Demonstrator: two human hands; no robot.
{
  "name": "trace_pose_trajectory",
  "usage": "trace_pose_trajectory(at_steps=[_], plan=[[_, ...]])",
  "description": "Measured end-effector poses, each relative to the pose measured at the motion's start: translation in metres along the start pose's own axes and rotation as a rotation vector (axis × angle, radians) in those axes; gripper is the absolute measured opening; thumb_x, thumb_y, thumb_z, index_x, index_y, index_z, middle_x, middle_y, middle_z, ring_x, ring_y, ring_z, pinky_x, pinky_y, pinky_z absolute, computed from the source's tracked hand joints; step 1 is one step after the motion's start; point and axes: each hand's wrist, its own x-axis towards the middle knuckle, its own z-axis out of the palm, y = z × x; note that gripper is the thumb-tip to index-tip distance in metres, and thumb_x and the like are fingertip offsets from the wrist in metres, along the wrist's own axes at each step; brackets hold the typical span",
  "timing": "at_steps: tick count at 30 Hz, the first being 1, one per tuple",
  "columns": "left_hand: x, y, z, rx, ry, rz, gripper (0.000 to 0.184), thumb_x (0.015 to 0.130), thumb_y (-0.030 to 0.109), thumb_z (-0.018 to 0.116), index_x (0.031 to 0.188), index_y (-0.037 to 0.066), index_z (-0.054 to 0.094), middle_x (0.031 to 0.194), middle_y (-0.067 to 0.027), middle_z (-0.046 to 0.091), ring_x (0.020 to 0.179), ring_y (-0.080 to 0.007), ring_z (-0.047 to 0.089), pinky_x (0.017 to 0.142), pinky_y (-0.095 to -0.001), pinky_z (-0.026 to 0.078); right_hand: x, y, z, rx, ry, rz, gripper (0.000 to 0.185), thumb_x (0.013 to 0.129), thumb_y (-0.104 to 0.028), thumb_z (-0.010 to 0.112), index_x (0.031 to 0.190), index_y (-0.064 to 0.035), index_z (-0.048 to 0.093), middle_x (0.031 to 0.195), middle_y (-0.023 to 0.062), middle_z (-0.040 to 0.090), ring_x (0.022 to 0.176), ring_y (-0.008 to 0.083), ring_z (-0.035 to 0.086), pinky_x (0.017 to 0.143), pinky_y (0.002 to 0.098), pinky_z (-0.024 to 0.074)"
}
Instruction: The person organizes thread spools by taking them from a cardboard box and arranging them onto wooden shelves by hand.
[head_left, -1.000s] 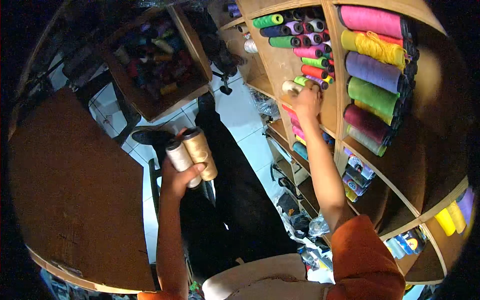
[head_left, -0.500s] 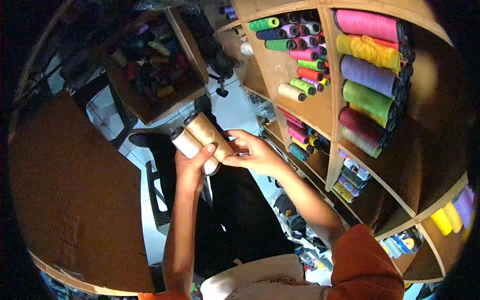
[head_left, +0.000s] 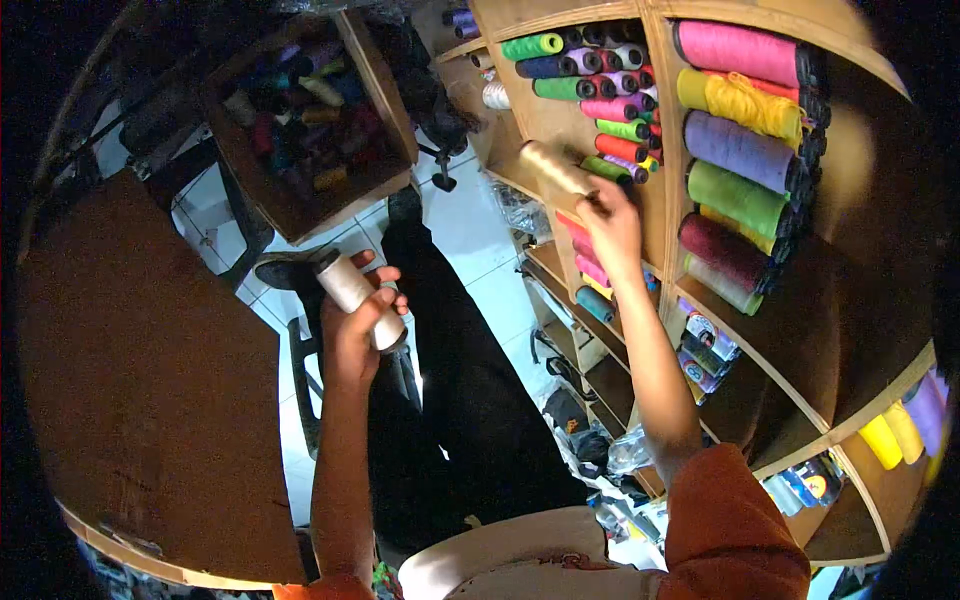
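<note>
My left hand (head_left: pixel 355 325) is wrapped round a whitish thread spool (head_left: pixel 358 298), held above my lap. My right hand (head_left: pixel 612 220) reaches to the upper shelf compartment and grips the near end of a golden-beige spool (head_left: pixel 556 168). This spool lies slanted at the lower part of the compartment, beside a green spool (head_left: pixel 607 169). Whether it rests on the shelf or hangs just above it, I cannot tell. Stacked behind are several spools, among them a red one (head_left: pixel 620 148) and a pink one (head_left: pixel 608 109).
Right of the divider, large spools, such as a purple one (head_left: pixel 738 148), fill another compartment. A box (head_left: pixel 330 215) of mixed spools stands at the upper left. A brown tabletop (head_left: pixel 150 390) spans the left side. White floor tiles (head_left: pixel 500 285) show below the shelves.
My right hand has taken the golden-beige spool from beside my left hand and carried it up to the shelf. My left hand now holds only the whitish spool.
</note>
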Motion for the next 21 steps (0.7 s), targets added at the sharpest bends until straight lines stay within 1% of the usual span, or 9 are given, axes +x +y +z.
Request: trace_pose_trajectory(at_steps=[2,4,6,7,10,11,15,18,21], plan=[[0.0,-0.006,-0.01,-0.012,-0.018,0.023,0.055,0.074,0.006,0.061,0.125,0.001,0.041,0.096,-0.0135,0.061,0.074,-0.0191,0.06,0.068,-0.0319,0.051,0.016,-0.005,-0.006,-0.15,0.215,0.07,0.042,0.072,-0.022,0.072,0.107,-0.003,0.058,0.089,0.0171,0.067,0.084,0.029,0.066,0.076,0.0368,0.0506],[-0.002,-0.008,-0.015,-0.041,-0.023,0.04,0.056,0.073,0.008,0.062,0.125,0.001,0.041,0.096,-0.0132,0.061,0.075,-0.0195,0.06,0.068,-0.0316,0.051,0.041,0.033,-0.009,-0.246,0.251,0.085,0.041,0.073,-0.02,0.071,0.107,-0.0023,0.058,0.088,0.0172,0.067,0.087,0.0288,0.066,0.077,0.0378,0.0498],[-0.006,-0.006,-0.014,0.05,0.045,0.011,0.058,0.072,0.009,0.064,0.125,0.001,0.041,0.096,-0.0124,0.062,0.077,-0.02,0.061,0.068,-0.0313,0.051,0.058,0.038,-0.013,-0.316,0.341,0.058,0.032,0.072,-0.024,0.071,0.094,-0.0027,0.063,0.081,0.0155,0.066,0.081,0.0311,0.065,0.073,0.04,0.0494],[-0.008,-0.005,-0.016,0.059,0.066,-0.003,0.059,0.072,0.009,0.064,0.126,0.001,0.041,0.096,-0.0124,0.062,0.078,-0.02,0.061,0.068,-0.0313,0.051,0.071,0.062,-0.012,-0.301,0.358,0.06,0.031,0.072,-0.026,0.07,0.096,-0.006,0.064,0.084,0.018,0.066,0.083,0.0351,0.064,0.074,0.0428,0.0493],[-0.01,-0.009,-0.026,0.043,0.089,-0.04,0.058,0.072,0.004,0.064,0.125,0.002,0.042,0.097,-0.0122,0.063,0.078,-0.02,0.062,0.068,-0.0315,0.052,0.099,0.095,-0.012,-0.472,0.37,0.109,0.028,0.072,-0.026,0.069,0.096,-0.0096,0.067,0.086,0.0187,0.067,0.085,0.0353,0.065,0.075,0.0433,0.0497],[-0.012,-0.007,-0.025,0.042,0.086,-0.036,0.057,0.072,0.003,0.064,0.125,0.002,0.042,0.098,-0.0124,0.062,0.078,-0.0199,0.062,0.068,-0.0314,0.052,0.108,0.103,-0.01,-0.652,0.35,0.184,0.028,0.072,-0.028,0.07,0.093,-0.0096,0.069,0.09,0.0203,0.067,0.087,0.0354,0.065,0.077,0.044,0.0501],[-0.015,-0.011,-0.035,0.07,0.092,-0.039,0.055,0.074,0.001,0.062,0.125,0.003,0.042,0.099,-0.0128,0.062,0.078,-0.0189,0.062,0.067,-0.0311,0.052,0.123,0.128,0.004,-0.644,0.41,0.343,0.031,0.07,-0.033,0.072,0.09,-0.0081,0.071,0.089,0.0201,0.068,0.088,0.0356,0.066,0.079,0.0442,0.051],[-0.017,-0.007,-0.036,0.121,0.096,-0.037,0.055,0.074,0.001,0.063,0.125,0.003,0.042,0.101,-0.0122,0.062,0.079,-0.0185,0.062,0.067,-0.0311,0.052,0.129,0.127,0.001,-0.66,0.323,0.368,0.032,0.069,-0.033,0.073,0.089,-0.0077,0.071,0.086,0.0196,0.068,0.085,0.0359,0.066,0.078,0.0435,0.0513],[-0.021,-0.005,-0.033,0.076,0.033,-0.023,0.057,0.076,0.003,0.063,0.128,0.003,0.04,0.104,-0.0109,0.062,0.083,-0.0207,0.062,0.069,-0.0326,0.053,0.129,0.125,0.002,-0.677,0.289,0.338,0.039,0.065,-0.041,0.076,0.084,-0.0072,0.071,0.083,0.0196,0.068,0.082,0.0356,0.067,0.073,0.0421,0.0514]])
